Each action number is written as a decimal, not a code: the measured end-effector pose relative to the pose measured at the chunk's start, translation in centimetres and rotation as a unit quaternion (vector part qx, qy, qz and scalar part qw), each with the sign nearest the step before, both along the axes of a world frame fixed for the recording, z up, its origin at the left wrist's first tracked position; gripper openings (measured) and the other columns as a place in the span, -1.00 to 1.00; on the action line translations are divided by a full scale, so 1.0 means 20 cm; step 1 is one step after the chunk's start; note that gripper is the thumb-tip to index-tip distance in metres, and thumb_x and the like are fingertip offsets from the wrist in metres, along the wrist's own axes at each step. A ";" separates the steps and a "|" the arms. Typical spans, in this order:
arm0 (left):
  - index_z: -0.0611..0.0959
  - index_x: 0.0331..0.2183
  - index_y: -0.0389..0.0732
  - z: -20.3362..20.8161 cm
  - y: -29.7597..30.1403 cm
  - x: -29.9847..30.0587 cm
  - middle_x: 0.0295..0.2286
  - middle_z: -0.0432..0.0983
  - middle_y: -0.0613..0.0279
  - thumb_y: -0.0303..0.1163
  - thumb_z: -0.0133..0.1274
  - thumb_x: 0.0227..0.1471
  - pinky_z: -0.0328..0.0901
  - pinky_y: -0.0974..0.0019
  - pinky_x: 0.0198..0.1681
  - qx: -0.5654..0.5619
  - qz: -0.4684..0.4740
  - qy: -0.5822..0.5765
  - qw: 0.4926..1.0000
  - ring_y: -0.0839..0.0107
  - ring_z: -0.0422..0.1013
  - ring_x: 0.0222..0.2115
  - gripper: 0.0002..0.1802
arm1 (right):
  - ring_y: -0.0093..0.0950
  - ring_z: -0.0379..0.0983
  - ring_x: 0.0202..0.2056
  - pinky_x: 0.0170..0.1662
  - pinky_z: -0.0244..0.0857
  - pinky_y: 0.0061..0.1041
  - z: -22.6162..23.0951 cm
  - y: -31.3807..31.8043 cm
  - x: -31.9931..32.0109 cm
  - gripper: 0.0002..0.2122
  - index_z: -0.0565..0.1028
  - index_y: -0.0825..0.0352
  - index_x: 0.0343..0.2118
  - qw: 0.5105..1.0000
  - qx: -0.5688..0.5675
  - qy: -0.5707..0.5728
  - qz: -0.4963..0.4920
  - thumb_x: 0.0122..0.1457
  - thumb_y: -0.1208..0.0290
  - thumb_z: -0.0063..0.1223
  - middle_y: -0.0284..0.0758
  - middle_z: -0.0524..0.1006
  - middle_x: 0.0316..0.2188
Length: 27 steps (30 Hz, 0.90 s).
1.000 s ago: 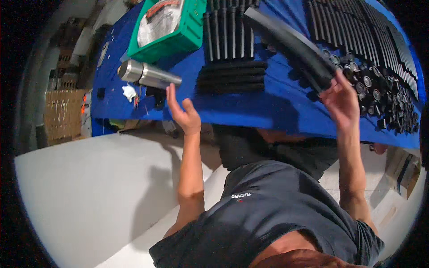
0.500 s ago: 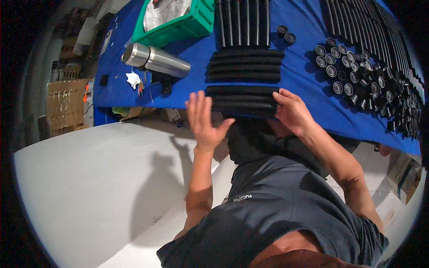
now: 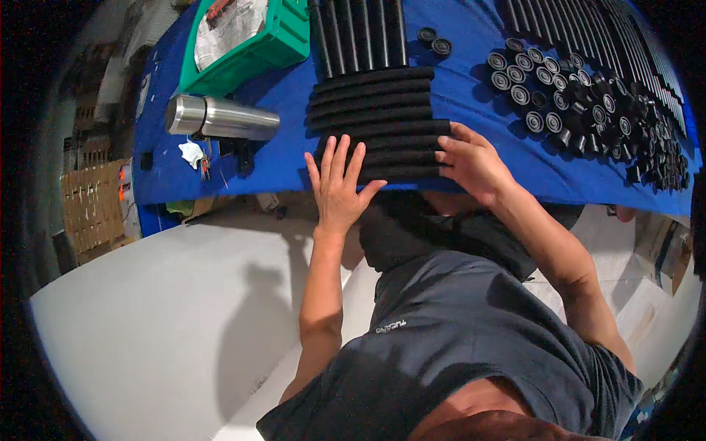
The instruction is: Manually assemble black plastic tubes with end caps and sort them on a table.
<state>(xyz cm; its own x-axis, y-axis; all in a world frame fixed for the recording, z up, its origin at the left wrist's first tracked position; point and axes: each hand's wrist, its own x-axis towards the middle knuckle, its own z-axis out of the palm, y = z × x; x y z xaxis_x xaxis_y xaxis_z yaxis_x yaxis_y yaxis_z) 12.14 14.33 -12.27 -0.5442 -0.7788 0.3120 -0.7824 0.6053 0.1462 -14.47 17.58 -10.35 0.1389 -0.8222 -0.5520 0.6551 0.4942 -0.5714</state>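
At the right hand [image 3: 474,165], black tubes [image 3: 404,158], long axes left-to-right.

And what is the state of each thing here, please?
Matte black tubes: lying side by side
Glossy black tubes: lying parallel
Round black caps: loose, scattered
Silver metal flask: on its side
Green plastic crate: uncovered, white paper inside
Left bare hand: open, spread
Right bare hand: bent at the matte tubes' right ends

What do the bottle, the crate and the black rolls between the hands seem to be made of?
Bottle: probably steel, satin, with silvery highlights. Crate: likely plastic, smooth, evenly green, with stiff-looking walls. Black rolls: perhaps foam or fabric, matte, without shine; I cannot tell which.
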 end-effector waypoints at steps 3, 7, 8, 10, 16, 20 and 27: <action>0.43 0.15 -0.03 0.01 0.00 -0.01 0.20 0.19 0.11 0.25 0.07 -0.08 -0.31 -0.26 0.28 -0.008 0.002 -0.002 1.000 0.06 0.04 0.25 -0.16 | -0.45 0.39 -0.11 -0.02 0.28 -0.33 0.01 0.03 -0.01 -0.49 0.14 0.37 0.20 1.000 -0.006 0.028 -0.006 0.23 0.40 0.01 -0.31 0.41 -0.06; 0.43 0.15 0.02 0.03 0.03 -0.01 0.21 0.17 0.10 0.16 0.13 -0.07 -0.30 -0.25 0.28 0.017 0.014 -0.021 1.000 0.04 0.03 0.25 -0.21 | -0.38 0.44 -0.10 -0.03 0.39 -0.32 0.07 0.07 -0.06 -0.53 0.16 0.40 0.18 0.991 -0.053 0.124 -0.014 0.25 0.43 -0.02 -0.18 0.40 -0.03; 0.47 0.12 0.04 0.02 0.04 -0.01 0.20 0.20 0.10 0.06 0.17 -0.06 -0.27 -0.24 0.28 0.010 0.005 0.001 1.000 0.03 0.06 0.24 -0.29 | -0.38 0.44 -0.10 -0.03 0.39 -0.32 0.06 0.09 -0.09 -0.53 0.16 0.40 0.18 0.991 -0.050 0.125 -0.017 0.25 0.43 -0.02 -0.18 0.40 -0.03; 0.51 0.09 0.06 -0.01 0.06 0.00 0.19 0.22 0.10 -0.05 0.21 -0.05 -0.23 -0.23 0.28 0.006 -0.006 0.024 1.000 0.02 0.08 0.23 -0.36 | -0.34 0.46 -0.09 -0.03 0.42 -0.35 0.03 0.11 -0.15 -0.58 0.20 0.42 0.14 0.984 -0.090 0.156 -0.009 0.26 0.44 -0.03 -0.12 0.40 -0.03; 0.64 -0.08 -0.02 -0.02 0.12 -0.02 0.00 0.42 0.08 -0.44 0.24 -0.11 0.07 -0.15 0.20 -0.053 -0.035 0.082 0.995 0.02 0.29 0.07 -0.55 | -0.48 0.46 -0.19 -0.12 0.40 -0.48 0.01 0.18 -0.18 -0.65 0.32 0.43 0.04 0.975 -0.118 0.190 0.009 0.24 0.40 0.03 -0.25 0.47 -0.17; 0.64 -0.13 -0.10 -0.04 0.14 -0.02 -0.12 0.46 0.13 -0.45 0.23 -0.11 0.19 -0.08 0.12 -0.030 -0.040 0.098 0.994 0.08 0.36 -0.05 -0.61 | -0.54 0.46 -0.29 -0.22 0.40 -0.52 0.01 0.17 -0.20 -0.72 0.39 0.40 -0.04 0.969 -0.124 0.212 -0.002 0.24 0.40 0.04 -0.34 0.50 -0.27; 0.63 -0.18 -0.14 0.04 0.14 -0.03 -0.21 0.49 0.23 -0.43 0.25 -0.14 0.23 0.05 0.04 -0.043 -0.037 0.084 0.995 0.23 0.39 -0.14 -0.62 | -0.45 0.47 -0.40 -0.38 0.35 -0.41 0.18 -0.09 -0.27 -0.69 0.43 0.38 -0.11 0.756 -0.320 0.569 0.050 0.11 0.38 0.17 -0.27 0.50 -0.40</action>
